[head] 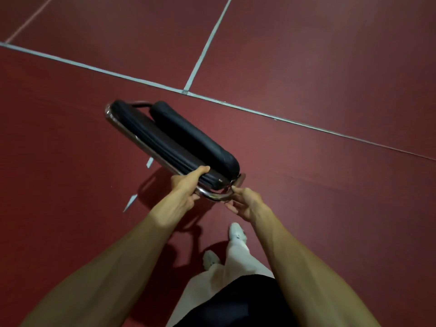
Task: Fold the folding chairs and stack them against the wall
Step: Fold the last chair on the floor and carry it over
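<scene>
While one folded chair (179, 138) is held over the red floor (306, 67), its seat (151, 138) and back (193, 135) closed together, both hands sit at its near end and its long axis runs away from them, up and to the left. The left hand (186, 187) curls under the chrome tube (122, 128) with its thumb along the seat edge; the right hand (247, 204) pinches the tube's bend just beside it, equally near. No wall or second chair shows, so carrying it off seems next.
</scene>
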Demonstrator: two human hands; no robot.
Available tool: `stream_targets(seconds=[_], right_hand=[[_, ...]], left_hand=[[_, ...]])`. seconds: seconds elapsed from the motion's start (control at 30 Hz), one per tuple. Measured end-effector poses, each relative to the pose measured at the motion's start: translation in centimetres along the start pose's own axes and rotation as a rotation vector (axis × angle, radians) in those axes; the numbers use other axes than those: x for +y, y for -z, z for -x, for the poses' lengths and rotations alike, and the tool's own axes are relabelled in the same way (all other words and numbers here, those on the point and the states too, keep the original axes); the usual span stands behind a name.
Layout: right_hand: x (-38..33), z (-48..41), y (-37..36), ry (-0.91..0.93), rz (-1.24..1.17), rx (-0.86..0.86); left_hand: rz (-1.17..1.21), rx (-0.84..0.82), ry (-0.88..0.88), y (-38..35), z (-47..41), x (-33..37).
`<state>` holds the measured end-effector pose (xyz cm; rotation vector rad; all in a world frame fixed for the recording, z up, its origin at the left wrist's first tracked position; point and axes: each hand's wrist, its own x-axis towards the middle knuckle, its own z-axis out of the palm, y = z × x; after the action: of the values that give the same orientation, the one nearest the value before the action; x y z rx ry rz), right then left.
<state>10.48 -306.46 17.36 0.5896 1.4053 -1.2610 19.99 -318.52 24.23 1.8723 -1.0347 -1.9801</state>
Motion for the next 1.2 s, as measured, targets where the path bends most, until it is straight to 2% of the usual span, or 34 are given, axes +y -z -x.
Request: stream_targets(seconds=[0.17, 0.43, 0.67, 0.97, 1.2], right_hand=[[1.3, 1.5, 0.8, 0.014, 0.012, -0.152], [6.6, 3.4, 6.7, -0.03, 0.367, -0.159], [11.0, 5.4, 14.6, -0.053, 0.441, -0.165], [21.4, 9.9, 20.2, -0.075, 0.512, -0.104], [33.8, 13.4, 22.1, -0.026, 0.535, 0.008]], left_hand=[[0.183, 0.075, 0.097, 1.9, 2.7, -3.0], [0.302, 0.183, 0.176, 3.3, 9.9, -13.8], [0.282, 0.229, 0.218, 1.8, 16.0, -21.8], [0.265, 0.179, 0.277, 6.3, 20.6, -32.4], [0.343, 0.031, 0.229, 15.4, 23.0, -42.4]])
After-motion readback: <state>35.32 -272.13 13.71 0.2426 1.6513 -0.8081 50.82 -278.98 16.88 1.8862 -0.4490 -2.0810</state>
